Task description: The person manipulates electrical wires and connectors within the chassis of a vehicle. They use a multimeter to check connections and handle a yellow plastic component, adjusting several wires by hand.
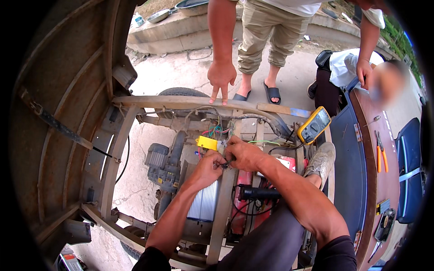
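My left hand (209, 168) and my right hand (244, 154) meet over the open frame of a small vehicle. Both have their fingers pinched round a dark wire (224, 163); its end is hidden between the fingertips. Just beyond them lies a yellow box (207, 142), with a pale connector (221, 145) beside it. Thin green and red wires (217, 131) bunch up farther back. Below my left forearm sits a silver finned metal unit (203, 203). A black cylinder (258, 193) lies under my right forearm, among black cables.
A yellow multimeter (314, 125) leans on the frame's right side. Pliers with orange handles (382, 153) lie on the brown panel (368, 122). Across the frame, a standing person's hand (221, 79) touches the rail (181, 102). Another person crouches at right. A raised metal bed (68, 113) stands left.
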`<state>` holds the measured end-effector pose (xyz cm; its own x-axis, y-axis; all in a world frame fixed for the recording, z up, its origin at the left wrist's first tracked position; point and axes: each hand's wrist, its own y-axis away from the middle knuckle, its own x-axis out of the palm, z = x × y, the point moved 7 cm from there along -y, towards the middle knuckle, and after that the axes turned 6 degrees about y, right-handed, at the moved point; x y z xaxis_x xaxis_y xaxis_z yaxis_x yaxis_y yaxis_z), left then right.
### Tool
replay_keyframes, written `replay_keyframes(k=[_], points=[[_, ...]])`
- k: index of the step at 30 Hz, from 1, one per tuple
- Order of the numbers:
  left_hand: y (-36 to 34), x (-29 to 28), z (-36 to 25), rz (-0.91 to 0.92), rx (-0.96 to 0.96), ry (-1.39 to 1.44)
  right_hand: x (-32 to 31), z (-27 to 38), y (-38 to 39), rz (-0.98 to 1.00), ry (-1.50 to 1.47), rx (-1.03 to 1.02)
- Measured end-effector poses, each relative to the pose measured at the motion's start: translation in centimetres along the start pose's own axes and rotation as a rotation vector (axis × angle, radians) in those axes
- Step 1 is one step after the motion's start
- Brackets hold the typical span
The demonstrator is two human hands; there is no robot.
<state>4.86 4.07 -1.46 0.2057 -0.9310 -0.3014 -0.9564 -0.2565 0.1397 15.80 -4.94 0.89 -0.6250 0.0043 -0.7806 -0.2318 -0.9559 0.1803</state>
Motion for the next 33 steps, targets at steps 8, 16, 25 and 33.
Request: replay_keyframes(k=[8, 16, 25, 33], points=[[0.4, 0.0, -1.2, -0.126, 0.020, -0.086, 0.0, -0.4, -0.1, 0.011, -0.013, 0.020], [1.7, -0.4, -3.0, -0.226, 0.202, -0.103, 0.3, -1.0, -0.1, -0.012, -0.189, -0.040], [1.8, -0.8, -1.7, -0.337, 0.053, -0.024, 0.3, -0.4, -0.5, -0.017, -0.160, -0.111], [1.5, -0.3, -1.5, -0.437, -0.001, 0.033, 0.8, -0.9, -0.5, -0.042, -0.125, -0.123]])
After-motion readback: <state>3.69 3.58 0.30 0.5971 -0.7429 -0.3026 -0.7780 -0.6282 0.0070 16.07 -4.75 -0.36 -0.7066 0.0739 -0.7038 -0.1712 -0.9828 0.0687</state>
